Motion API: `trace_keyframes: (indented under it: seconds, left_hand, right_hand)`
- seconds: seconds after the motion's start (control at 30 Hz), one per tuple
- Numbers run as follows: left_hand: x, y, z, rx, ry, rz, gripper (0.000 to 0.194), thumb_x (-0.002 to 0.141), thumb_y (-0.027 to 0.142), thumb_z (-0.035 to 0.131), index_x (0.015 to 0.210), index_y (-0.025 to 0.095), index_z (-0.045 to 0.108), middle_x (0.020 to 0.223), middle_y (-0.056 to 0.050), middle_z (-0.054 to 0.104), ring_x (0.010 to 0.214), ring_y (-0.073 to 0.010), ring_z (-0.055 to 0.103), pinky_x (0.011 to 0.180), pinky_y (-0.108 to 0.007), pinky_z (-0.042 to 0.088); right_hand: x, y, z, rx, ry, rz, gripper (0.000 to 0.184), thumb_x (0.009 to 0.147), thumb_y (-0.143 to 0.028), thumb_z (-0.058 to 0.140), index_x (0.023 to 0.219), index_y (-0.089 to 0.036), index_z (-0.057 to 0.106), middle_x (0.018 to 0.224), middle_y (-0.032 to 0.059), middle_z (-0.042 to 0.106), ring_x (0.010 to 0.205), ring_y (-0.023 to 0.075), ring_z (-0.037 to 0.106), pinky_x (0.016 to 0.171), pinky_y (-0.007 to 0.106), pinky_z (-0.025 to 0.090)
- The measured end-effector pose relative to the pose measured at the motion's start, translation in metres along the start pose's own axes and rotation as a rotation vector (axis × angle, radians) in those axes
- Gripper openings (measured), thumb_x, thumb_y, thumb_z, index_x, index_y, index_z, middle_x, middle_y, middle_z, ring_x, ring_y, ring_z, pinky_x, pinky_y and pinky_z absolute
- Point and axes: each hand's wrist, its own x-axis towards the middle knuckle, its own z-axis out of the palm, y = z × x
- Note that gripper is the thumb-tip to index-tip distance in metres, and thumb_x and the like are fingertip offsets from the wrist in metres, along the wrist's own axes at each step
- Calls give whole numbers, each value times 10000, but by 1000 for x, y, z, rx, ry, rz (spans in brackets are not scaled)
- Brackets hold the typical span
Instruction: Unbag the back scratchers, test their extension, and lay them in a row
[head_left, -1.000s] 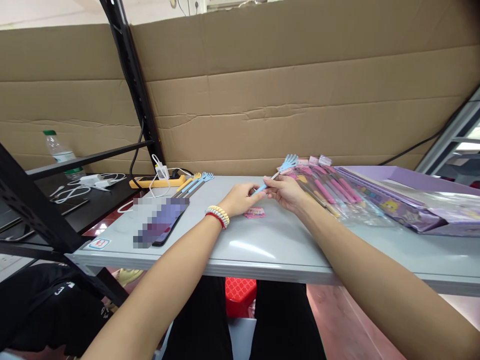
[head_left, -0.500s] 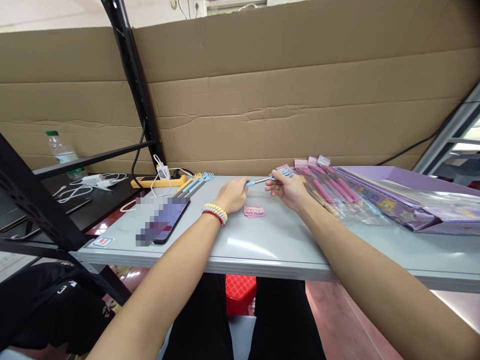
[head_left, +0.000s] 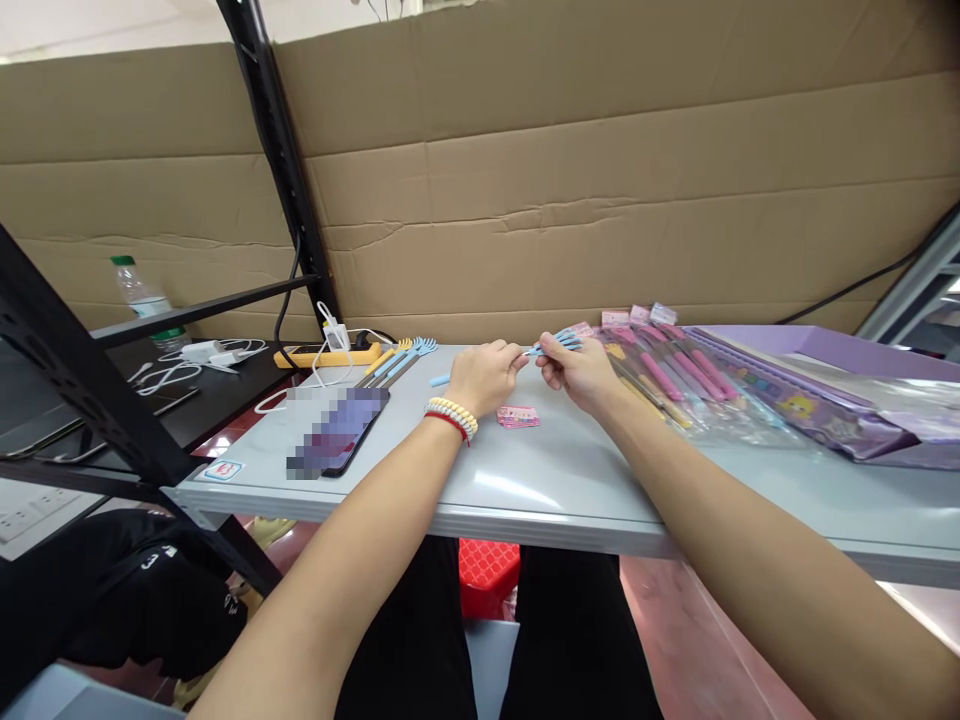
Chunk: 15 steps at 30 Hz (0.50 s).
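A blue back scratcher [head_left: 439, 380] with a claw-shaped head is held level above the table between both hands. My left hand [head_left: 487, 378] is closed round its shaft, close to the head, and the blue handle end sticks out to the left. At the claw end, my right hand [head_left: 577, 370] pinches the head, with the prongs showing past the fingers. The two hands almost touch. Small pink printed cards [head_left: 517, 417] lie on the table just below my left hand. Several more back scratchers [head_left: 401, 362], yellow and blue, lie to the left.
A phone [head_left: 352, 430] and an orange power strip [head_left: 360, 355] with white cables lie on the left. Clear-bagged pink and yellow back scratchers [head_left: 682, 375] and a purple box [head_left: 817, 405] occupy the right. Cardboard [head_left: 570, 180] stands behind; a black post [head_left: 277, 140] rises at left.
My left hand has slid right along the back scratcher, from its handle end to near the head. My right hand still holds the claw end. The view has shifted slightly.
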Motion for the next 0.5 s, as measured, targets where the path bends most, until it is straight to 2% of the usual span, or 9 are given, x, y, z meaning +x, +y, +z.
trace_keyframes:
  seconds: [0.13, 0.3, 0.43, 0.5]
  left_hand:
    - [1, -19, -7, 97, 42, -26, 285, 941, 316, 367, 904, 216, 631, 924, -54, 654, 875, -199, 566, 742, -335, 314]
    - [-3, -48, -13, 131, 80, -120, 261, 935, 303, 381, 923, 245, 636, 949, -49, 661, 942, -217, 536, 805, -366, 287]
    - [-4, -63, -12, 143, 100, -162, 262, 933, 302, 383, 946, 266, 643, 956, -46, 657, 945, -224, 529, 813, -373, 289]
    - [-5, -71, -11, 164, 114, -186, 270, 932, 321, 386, 950, 262, 649, 958, -54, 656, 941, -232, 529, 812, -379, 295]
  right_hand:
    - [2, -19, -23, 118, 282, 48, 310, 746, -328, 718, 621, -156, 492, 475, -31, 521, 338, 45, 391, 270, 154, 212]
    - [-2, -47, -58, 301, 550, -24, 263, 900, -168, 505, 647, -165, 432, 443, -59, 424, 341, 28, 291, 305, 150, 150]
    - [0, -57, -90, 331, 807, -82, 337, 932, -223, 451, 618, -181, 335, 483, -65, 338, 377, 28, 255, 352, 172, 163]
    - [5, -54, -117, 165, 940, -89, 376, 971, -267, 319, 608, -201, 247, 510, -67, 255, 384, 37, 214, 377, 192, 189]
